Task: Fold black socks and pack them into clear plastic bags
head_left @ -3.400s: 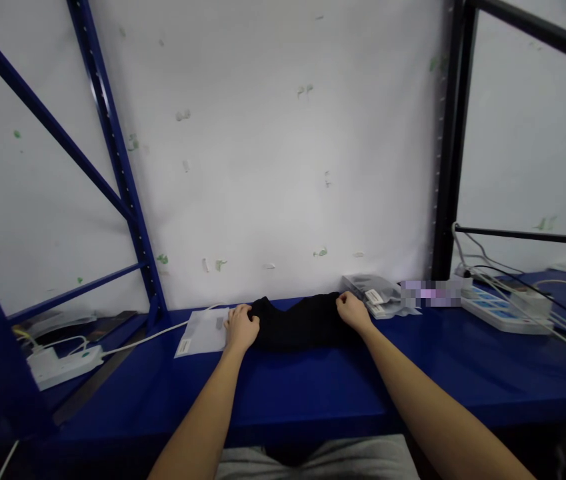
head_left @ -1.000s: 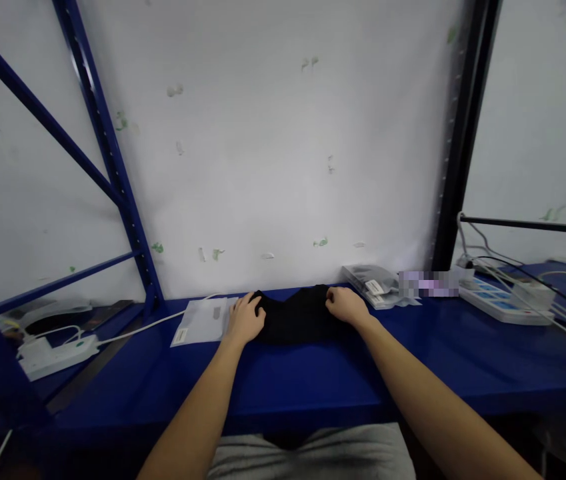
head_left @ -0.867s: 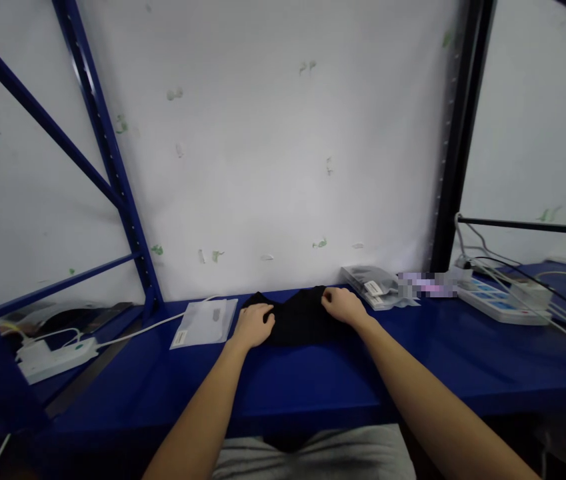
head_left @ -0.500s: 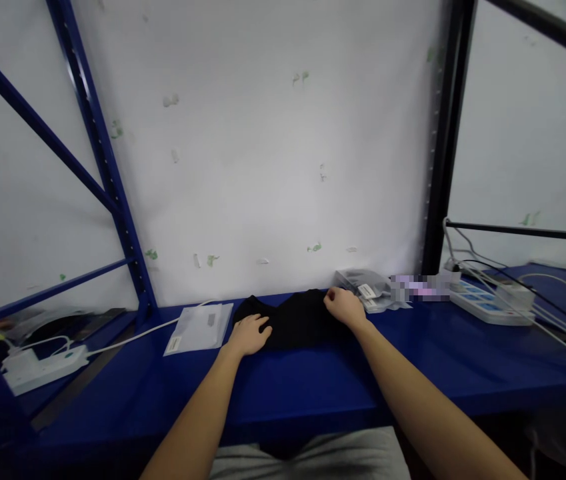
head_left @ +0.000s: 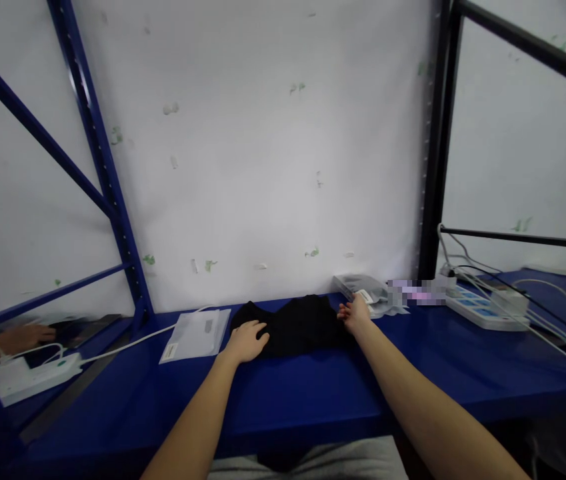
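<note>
A piece of black cloth (head_left: 300,327), soft and unevenly spread, lies on the blue tabletop in front of me. My left hand (head_left: 247,341) rests on its left end with the fingers stretched out over the fabric. At the cloth's right end is my right hand (head_left: 355,315), its palm side turned left and its fingers loosely bent and apart. These fingertips are close to the cloth's edge, and no fabric shows between them. A flat translucent bag (head_left: 195,335) with a small label lies left of the cloth. Behind my right hand lies a clear plastic package (head_left: 365,287) with dark contents.
A white power strip (head_left: 483,310) with cables stands at the right of the blue table (head_left: 307,393). Another power strip (head_left: 45,377) lies at the left, beyond the blue rack post (head_left: 125,233). Another person's hand (head_left: 25,338) shows there. A white wall (head_left: 263,147) closes the back.
My right hand has shifted right and turned, from pinched fingers on the cloth's upper right part to its right edge. My left hand stays on the cloth. Another person's hand has appeared at far left.
</note>
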{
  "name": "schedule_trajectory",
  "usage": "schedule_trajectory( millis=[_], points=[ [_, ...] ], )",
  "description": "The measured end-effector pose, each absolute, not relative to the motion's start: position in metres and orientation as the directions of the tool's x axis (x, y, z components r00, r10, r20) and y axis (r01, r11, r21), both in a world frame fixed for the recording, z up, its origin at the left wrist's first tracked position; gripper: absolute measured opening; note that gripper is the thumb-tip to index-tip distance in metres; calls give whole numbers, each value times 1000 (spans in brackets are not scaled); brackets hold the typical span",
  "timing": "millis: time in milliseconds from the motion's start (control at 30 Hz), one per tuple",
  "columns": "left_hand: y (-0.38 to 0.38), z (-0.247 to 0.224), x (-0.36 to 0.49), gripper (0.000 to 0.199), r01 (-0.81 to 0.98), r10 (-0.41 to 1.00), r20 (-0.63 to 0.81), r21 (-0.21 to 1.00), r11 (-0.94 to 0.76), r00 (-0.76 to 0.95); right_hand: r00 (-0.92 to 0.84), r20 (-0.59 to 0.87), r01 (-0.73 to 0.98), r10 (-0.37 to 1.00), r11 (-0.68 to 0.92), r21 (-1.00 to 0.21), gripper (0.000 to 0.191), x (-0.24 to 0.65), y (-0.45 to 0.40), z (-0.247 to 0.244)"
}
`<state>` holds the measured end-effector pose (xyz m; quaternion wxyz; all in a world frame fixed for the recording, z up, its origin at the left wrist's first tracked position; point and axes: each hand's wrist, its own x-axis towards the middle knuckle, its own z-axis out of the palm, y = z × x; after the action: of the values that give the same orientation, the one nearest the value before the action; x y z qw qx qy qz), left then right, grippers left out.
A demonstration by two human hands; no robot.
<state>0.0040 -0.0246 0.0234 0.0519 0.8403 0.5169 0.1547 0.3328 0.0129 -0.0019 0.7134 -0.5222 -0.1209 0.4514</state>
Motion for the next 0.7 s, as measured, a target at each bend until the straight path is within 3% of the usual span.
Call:
schedule_trajectory(
  millis=[233,700],
  points=[
    [-19,16,2,36,844,878,228,255,-471,421,566,-336,-653,752,161,-740,33,345,15,2],
    [-19,18,3,36,833,875,229,276,-479,427,494,-325,-708,806,156,-689,33,345,17,-4]
  ],
)
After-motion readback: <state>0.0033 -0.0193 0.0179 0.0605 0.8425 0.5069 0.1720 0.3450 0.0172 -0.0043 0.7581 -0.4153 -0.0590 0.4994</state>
